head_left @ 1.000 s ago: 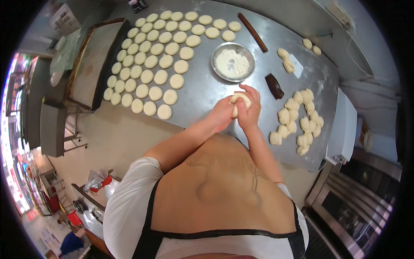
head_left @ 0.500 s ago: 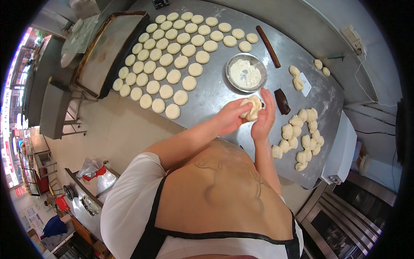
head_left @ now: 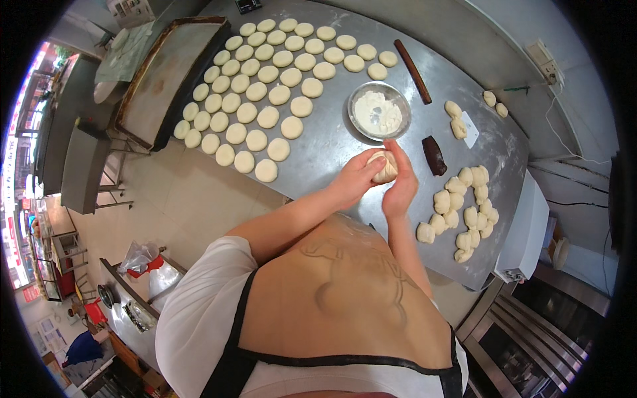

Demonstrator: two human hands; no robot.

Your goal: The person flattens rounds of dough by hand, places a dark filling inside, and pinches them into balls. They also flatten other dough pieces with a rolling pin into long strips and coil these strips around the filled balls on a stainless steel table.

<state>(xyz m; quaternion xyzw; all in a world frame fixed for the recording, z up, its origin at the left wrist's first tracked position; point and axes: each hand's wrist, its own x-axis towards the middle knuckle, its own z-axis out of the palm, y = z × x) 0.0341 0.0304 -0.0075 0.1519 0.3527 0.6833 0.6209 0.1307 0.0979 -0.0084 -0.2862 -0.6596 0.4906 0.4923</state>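
Observation:
A pale dough ball [head_left: 384, 168] with a pleated surface is cupped between my two hands, above the metal table near its front edge. My left hand [head_left: 358, 178] wraps it from the left, with the thumb lying on top. Curved round its other side is my right hand [head_left: 401, 182], its fingers together and pointing away from me. Just beyond them stands a metal bowl of white flour [head_left: 378, 111]. A dark brown block of filling [head_left: 434, 156] lies to the right of my hands.
Rows of flat dough rounds [head_left: 268, 117] cover the table's left part. Dough pieces [head_left: 456, 202] cluster at the right, near a white scraper [head_left: 470, 129]. A rolling pin [head_left: 413, 71] lies beyond the bowl. A large baking tray [head_left: 166, 83] stands at the far left.
The dough has turned from a loose, folded shape with an opening into a rounder, closed ball. My right hand has drawn slightly left and closer round it.

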